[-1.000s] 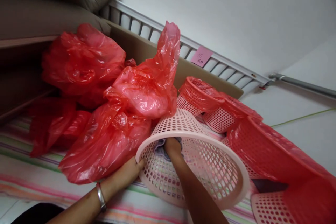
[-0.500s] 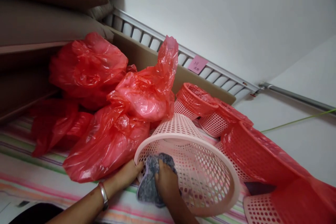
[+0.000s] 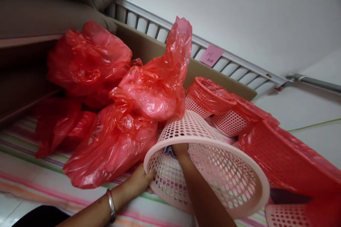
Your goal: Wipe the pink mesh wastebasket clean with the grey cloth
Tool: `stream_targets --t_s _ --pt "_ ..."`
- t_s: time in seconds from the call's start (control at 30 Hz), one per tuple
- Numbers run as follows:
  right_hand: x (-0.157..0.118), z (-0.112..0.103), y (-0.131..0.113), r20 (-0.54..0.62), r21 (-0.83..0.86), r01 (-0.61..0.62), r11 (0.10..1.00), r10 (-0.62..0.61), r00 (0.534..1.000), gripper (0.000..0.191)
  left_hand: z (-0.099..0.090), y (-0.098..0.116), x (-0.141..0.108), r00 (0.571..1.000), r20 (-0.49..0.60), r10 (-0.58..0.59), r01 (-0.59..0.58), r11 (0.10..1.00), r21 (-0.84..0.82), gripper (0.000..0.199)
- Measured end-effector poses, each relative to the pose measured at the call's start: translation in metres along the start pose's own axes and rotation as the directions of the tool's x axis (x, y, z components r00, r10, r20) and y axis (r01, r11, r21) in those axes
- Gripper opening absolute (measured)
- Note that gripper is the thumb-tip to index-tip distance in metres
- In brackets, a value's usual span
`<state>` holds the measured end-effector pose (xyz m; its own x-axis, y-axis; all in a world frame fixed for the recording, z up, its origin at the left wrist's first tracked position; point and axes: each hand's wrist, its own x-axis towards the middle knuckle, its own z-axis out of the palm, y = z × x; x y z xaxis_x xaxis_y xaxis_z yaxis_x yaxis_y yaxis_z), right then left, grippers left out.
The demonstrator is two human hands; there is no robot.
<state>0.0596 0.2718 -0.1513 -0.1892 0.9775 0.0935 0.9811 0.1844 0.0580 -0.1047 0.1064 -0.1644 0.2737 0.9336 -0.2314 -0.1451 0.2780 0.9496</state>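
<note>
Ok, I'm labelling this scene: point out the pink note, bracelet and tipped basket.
Pink note (image 3: 211,55): head view, paper's middle.
Bracelet (image 3: 111,203): head view, silver band.
Tipped basket (image 3: 207,141): head view, upper rim.

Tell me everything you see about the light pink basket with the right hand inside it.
The light pink basket looks like plastic, with a tapering wall pierced by many holes and a smooth, thick rim. Unlined, it lies on its side on a striped sheet, wide mouth towards the person, narrower end away, near a red bag; contact there is unclear. The left hand has its grip on the rim; the right hand, partly hidden, is inside with a blue-grey cloth.
</note>
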Motion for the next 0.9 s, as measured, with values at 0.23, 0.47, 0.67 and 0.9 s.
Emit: stream_targets --t_s 0.23,0.47,0.67,0.9 --pt "-0.077 -0.011 -0.02 0.137 0.036 0.021 0.999 -0.026 0.99 0.043 0.0 -0.009 0.003 1.0 -0.003 -0.005 0.005 1.0 -0.022 0.046" --pt "-0.162 -0.026 -0.033 0.18 0.096 0.13 0.987 -0.145 0.973 0.048 -0.001 0.01 -0.003 0.997 -0.067 0.041 -0.04 0.999 0.011 0.044" --pt "-0.159 -0.029 -0.032 0.208 0.056 0.136 0.989 -0.145 0.967 0.041 -0.012 0.031 -0.001 0.984 -0.135 0.117 -0.116 0.993 0.013 0.044" --pt "-0.069 -0.008 -0.018 0.085 -0.027 -0.082 0.996 0.084 0.993 0.037 -0.009 0.019 0.008 0.982 -0.126 0.144 -0.147 0.989 -0.015 0.046"
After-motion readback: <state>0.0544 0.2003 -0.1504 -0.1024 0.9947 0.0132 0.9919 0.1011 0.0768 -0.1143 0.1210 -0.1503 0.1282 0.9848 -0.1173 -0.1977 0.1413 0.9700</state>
